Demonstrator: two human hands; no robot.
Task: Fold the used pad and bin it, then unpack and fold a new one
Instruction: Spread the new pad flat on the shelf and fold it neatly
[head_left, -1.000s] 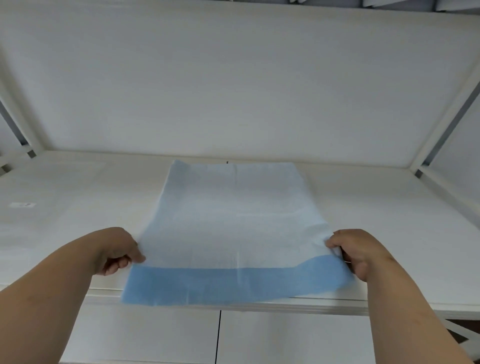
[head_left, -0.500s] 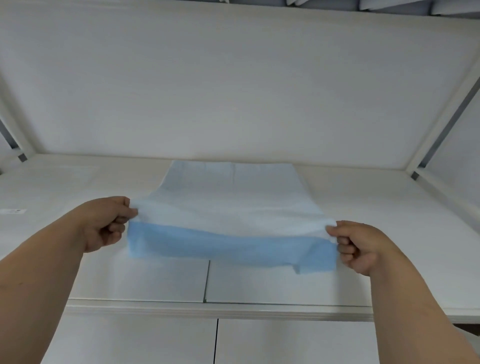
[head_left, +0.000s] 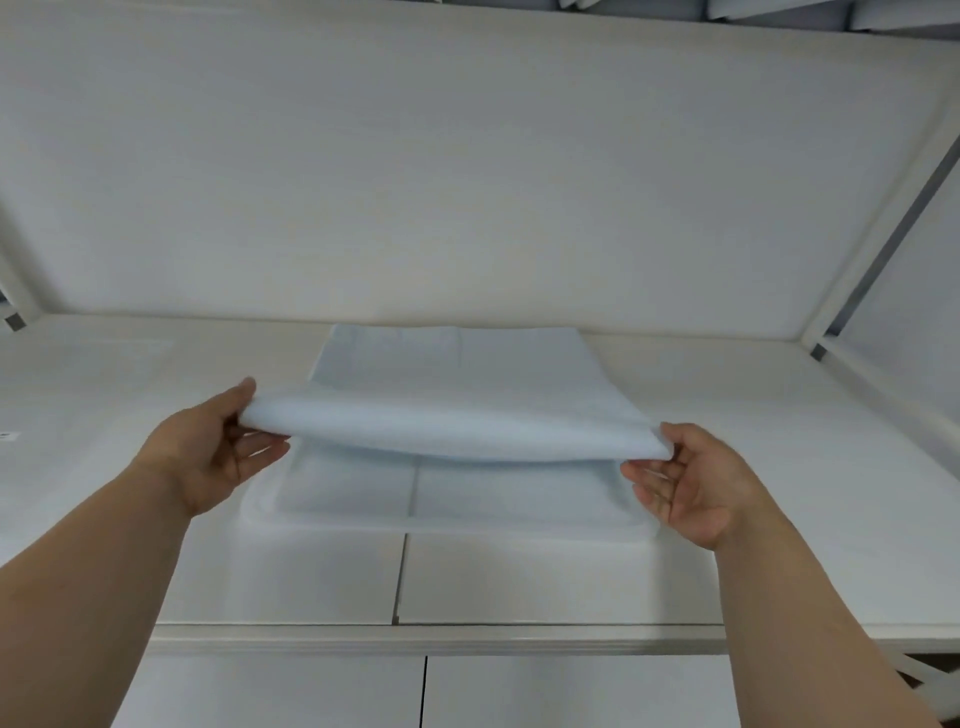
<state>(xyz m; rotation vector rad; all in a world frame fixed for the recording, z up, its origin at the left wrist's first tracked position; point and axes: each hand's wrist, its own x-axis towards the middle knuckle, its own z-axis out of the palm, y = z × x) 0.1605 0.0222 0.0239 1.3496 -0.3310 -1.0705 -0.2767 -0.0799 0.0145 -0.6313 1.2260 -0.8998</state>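
Note:
A pale blue-white absorbent pad (head_left: 457, 395) lies on the white table (head_left: 545, 582), its far end against the back panel. Its near part is lifted off the table and curls forward over the rest, casting a shadow below. My left hand (head_left: 213, 457) pinches the pad's raised left corner between thumb and fingers. My right hand (head_left: 691, 483) pinches the raised right corner the same way, palm turned up. The blue border strip is hidden under the raised fold.
A white back panel (head_left: 467, 182) rises behind the table. White frame posts stand at the far right (head_left: 883, 249) and far left. A seam (head_left: 400, 571) runs across the tabletop toward its front edge (head_left: 441, 642). A small label sits at the far left.
Both hands lifted the pad's near edge off the table front and carried it up and away from me. The blue strip has turned under and out of sight.

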